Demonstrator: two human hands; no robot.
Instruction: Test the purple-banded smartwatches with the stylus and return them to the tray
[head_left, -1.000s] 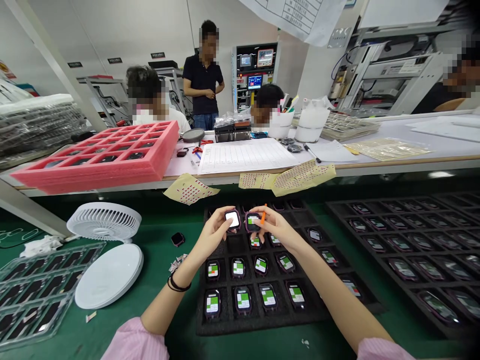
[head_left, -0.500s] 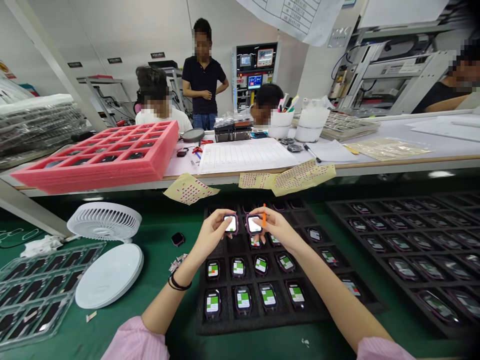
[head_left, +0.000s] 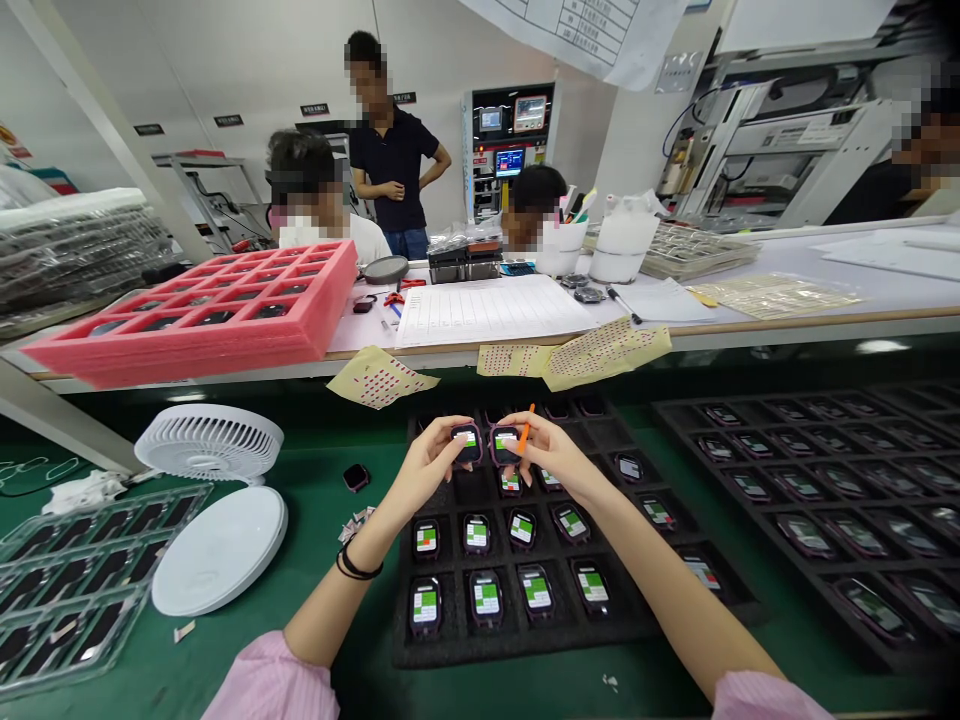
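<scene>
My left hand (head_left: 433, 457) is closed around a purple-rimmed smartwatch body (head_left: 467, 442), its lit screen facing me. In my right hand (head_left: 541, 447) is a second smartwatch body (head_left: 503, 445), held close beside the first, with a thin orange stick (head_left: 527, 428) tucked between the fingers. Both screens show green and white blocks on black. Below the hands lies a black foam tray (head_left: 450, 655), where several more watch bodies, such as one with a lit screen (head_left: 487, 598), sit in separate pockets. My hands hide part of the tray's far rows.
A second black tray (head_left: 757, 560) of watches lies to the right. On the left are a white fan (head_left: 217, 550), a clear plastic tray (head_left: 90, 590) and a loose watch (head_left: 356, 478). A shelf edge (head_left: 450, 352) with a pink foam tray (head_left: 315, 320) runs ahead; people are beyond it.
Both watch screens have gone from mostly white to green and white blocks on black. My thumbs have shifted off the screens, and the orange stick has tilted. The standing person has moved left.
</scene>
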